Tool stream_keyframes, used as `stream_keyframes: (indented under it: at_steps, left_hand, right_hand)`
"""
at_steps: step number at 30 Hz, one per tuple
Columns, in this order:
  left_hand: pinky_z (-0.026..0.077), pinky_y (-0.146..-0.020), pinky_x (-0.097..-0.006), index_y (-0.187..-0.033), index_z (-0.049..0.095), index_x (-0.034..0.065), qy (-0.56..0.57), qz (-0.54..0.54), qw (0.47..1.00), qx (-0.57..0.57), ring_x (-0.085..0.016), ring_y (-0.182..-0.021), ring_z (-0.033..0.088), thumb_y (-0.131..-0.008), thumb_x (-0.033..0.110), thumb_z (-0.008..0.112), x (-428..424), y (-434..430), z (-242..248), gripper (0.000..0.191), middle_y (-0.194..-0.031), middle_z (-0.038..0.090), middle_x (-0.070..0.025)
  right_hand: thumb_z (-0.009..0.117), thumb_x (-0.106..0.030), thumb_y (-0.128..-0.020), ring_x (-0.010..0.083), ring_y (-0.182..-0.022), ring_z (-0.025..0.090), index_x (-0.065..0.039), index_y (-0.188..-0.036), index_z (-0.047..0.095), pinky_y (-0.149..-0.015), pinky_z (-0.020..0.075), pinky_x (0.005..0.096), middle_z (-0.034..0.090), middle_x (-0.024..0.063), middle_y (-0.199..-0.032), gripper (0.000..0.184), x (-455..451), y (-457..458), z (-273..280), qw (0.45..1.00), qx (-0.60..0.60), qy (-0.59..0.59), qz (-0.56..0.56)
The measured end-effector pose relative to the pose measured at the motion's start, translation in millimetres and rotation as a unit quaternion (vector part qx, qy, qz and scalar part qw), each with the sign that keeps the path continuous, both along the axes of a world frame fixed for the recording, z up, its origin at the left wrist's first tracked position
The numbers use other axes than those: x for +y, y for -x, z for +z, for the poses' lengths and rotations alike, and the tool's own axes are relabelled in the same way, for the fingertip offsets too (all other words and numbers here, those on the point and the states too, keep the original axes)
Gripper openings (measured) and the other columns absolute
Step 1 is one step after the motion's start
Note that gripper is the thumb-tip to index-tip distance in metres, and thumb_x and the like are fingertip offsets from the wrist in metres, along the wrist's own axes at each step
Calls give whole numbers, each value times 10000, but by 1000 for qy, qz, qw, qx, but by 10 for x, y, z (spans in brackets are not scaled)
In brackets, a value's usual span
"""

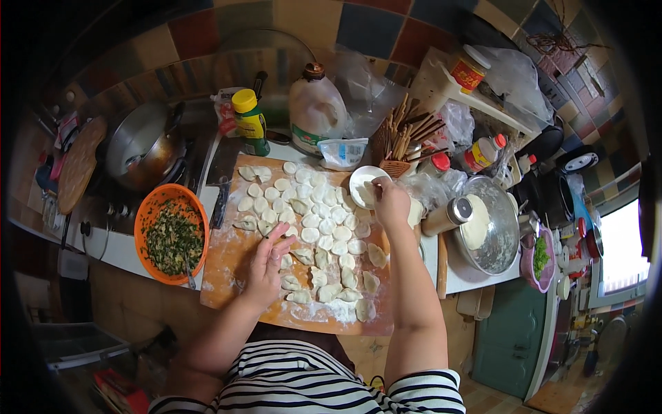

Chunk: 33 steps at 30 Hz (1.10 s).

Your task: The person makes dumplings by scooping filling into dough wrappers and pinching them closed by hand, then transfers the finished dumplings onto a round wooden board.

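Observation:
My left hand (268, 266) hovers over the floured wooden board (227, 269), palm turned inward, fingers spread with nothing seen in them. My right hand (391, 203) reaches to a small white bowl (366, 181) holding white powder that looks like flour. Its fingertips are bunched at the bowl's right inner side; whether they pinch anything is hidden. Round dough wrappers (310, 235) cover the upper middle of the board, some overlapping. Folded dumplings (329, 293) lie along the near part, the right side and the upper left. An orange bowl (140, 248) of chopped green filling stands left of the board.
A cleaver (221, 199) lies at the board's left edge. Behind stand a yellow-capped bottle (250, 121), a large plastic jug (316, 108) and a chopstick basket (395, 168). To the right are a jar (449, 216) and a metal bowl (499, 243) with dough. A wok (142, 150) sits at left.

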<state>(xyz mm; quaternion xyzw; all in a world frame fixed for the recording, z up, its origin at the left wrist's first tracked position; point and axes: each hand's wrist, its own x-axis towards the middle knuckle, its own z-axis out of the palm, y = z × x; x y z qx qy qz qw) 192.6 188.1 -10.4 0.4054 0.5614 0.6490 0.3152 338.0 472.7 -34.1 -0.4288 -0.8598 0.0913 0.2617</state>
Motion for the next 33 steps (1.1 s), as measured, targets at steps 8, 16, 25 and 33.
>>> stream_keyframes:
  at_steps: [8,16,25,33]
  left_hand:
    - [446,-987,-380,-1413,362,-23,11,28,999,17,-287,-1193,567,-1059,336,297,-42,26,24,508,-1399,480,-203]
    - [471,-933,-342,-1350,433,-19,10,15,1000,21,-261,-1132,612,-1060,257,332,-16,-9,-74,412,-1362,526,-153]
    - [483,-896,-327,-1305,456,-29,2,-10,1000,24,-252,-1110,623,-1058,236,336,112,-129,-49,382,-1318,552,-152]
    - [477,-900,-323,-1288,477,-22,16,-29,999,9,-249,-1096,630,-1060,270,322,90,-145,-33,402,-1283,575,-153]
  right_hand:
    - [673,-120,-758,338,-777,607,-90,-843,663,-687,486,448,643,146,-759,91,188,-25,-84,998,-20,-17,59]
    - [689,-223,-836,352,-720,630,-100,-893,645,-647,494,448,635,161,-766,142,-294,-656,81,994,-48,94,-18]
    - [701,-164,-823,291,-730,626,-105,-984,678,-727,488,400,656,110,-755,174,-457,-1019,-271,979,61,165,-101]
    - [733,-78,-730,326,-959,557,-57,-838,667,-840,460,426,617,112,-978,128,-397,-1179,-450,999,-36,-8,-19]
